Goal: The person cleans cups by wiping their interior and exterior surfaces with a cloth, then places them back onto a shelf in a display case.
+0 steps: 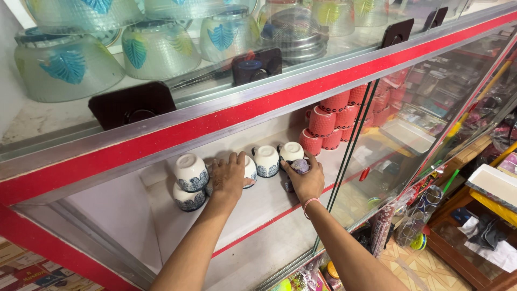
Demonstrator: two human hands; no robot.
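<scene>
Inside a glass display cabinet, white cups with blue patterns sit upside down on a white shelf [258, 207]. My left hand [227, 178] rests on top of one cup [249, 171] in the row, mostly covering it. My right hand [305, 179] grips another inverted cup [299, 166] at the right end of the row. Two stacked cups [190, 182] stand just left of my left hand. Two more cups [266, 160] [291, 151] stand between and behind my hands.
Red cups [331, 121] are stacked further right on the same shelf. Sliding glass panes [409, 108] cover the right half of the cabinet. Frosted bowls with blue leaf prints [64, 67] sit on the glass top. Boxes and goods fill the floor at lower right.
</scene>
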